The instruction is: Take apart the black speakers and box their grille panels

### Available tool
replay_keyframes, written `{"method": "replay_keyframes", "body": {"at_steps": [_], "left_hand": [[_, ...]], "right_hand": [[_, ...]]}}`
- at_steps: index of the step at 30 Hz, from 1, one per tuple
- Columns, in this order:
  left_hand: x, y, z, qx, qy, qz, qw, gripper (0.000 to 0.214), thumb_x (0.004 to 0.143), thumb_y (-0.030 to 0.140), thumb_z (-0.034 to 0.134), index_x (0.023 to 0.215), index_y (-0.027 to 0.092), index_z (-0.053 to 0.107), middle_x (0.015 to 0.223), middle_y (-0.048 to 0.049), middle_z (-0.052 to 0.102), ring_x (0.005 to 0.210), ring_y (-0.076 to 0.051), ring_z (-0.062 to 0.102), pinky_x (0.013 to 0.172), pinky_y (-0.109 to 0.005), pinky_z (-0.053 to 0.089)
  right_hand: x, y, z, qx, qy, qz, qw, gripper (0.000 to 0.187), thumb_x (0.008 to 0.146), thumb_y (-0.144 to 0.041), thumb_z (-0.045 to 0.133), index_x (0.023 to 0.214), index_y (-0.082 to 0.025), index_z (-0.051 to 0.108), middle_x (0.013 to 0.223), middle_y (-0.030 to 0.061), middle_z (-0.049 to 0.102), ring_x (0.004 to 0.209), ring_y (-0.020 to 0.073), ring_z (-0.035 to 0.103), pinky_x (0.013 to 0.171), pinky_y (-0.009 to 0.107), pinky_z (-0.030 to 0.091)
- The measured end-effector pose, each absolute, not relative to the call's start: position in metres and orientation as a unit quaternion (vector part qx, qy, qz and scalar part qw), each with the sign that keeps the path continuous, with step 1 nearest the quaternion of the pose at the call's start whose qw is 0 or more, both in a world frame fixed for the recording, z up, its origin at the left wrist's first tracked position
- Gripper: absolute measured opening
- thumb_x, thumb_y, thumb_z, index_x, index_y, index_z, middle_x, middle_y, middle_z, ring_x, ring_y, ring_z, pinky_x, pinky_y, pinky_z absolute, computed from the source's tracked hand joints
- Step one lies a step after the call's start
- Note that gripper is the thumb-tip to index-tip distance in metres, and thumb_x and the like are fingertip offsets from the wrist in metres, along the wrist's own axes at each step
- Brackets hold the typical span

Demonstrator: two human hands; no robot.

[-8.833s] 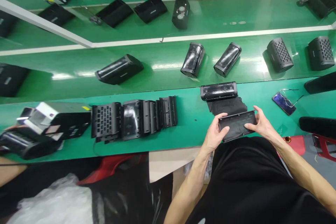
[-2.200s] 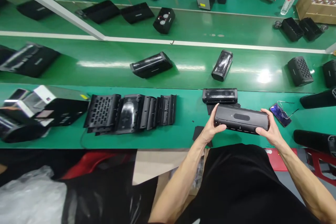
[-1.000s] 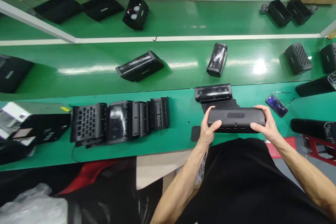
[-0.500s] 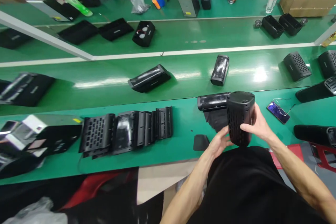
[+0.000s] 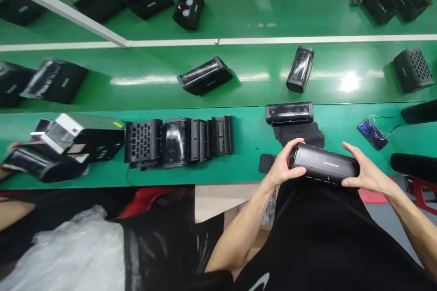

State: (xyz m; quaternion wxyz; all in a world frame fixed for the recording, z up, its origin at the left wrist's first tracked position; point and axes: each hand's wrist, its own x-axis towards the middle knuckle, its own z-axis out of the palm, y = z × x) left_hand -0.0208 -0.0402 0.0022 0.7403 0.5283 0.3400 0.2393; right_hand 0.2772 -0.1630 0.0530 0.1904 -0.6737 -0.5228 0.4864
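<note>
A black speaker housing (image 5: 326, 163) with light lettering along its side lies lengthwise between my hands, above my lap at the table's front edge. My left hand (image 5: 285, 163) grips its left end, thumb on the near side. At the right end, my right hand (image 5: 367, 170) holds it with fingers over the far edge and thumb in front. Just beyond it, a black cloth (image 5: 300, 134) is spread on the green table. A glossy-fronted black housing (image 5: 289, 113) rests at the cloth's far edge. A small dark piece (image 5: 266, 163) sits left of my left hand.
A row of black perforated panels (image 5: 143, 143) stands to the left. Glasses (image 5: 382, 132) lie on a phone (image 5: 373, 134) at right. Across the green belt are more housings (image 5: 205, 76). Far left, a co-worker's hand is partly visible by a dark housing (image 5: 44, 162).
The housing has turned from upright to lying sideways, its lettered side now showing. My hands have moved to its opposite ends. The view has tilted downward.
</note>
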Motion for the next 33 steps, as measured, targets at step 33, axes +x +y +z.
{"method": "replay_keyframes", "body": {"at_steps": [33], "left_hand": [[-0.029, -0.050, -0.059, 0.422, 0.416, 0.162, 0.789, 0.129, 0.067, 0.068, 0.096, 0.173, 0.029, 0.033, 0.170, -0.0199, 0.047, 0.145, -0.040, 0.058, 0.119, -0.054, 0.049]], "right_hand": [[0.285, -0.188, 0.003, -0.669, -0.256, 0.633, 0.295, 0.082, 0.079, -0.073, 0.085, 0.142, -0.028, 0.059, 0.143, 0.0149, 0.066, 0.125, 0.0364, 0.069, 0.107, 0.053, 0.057]]}}
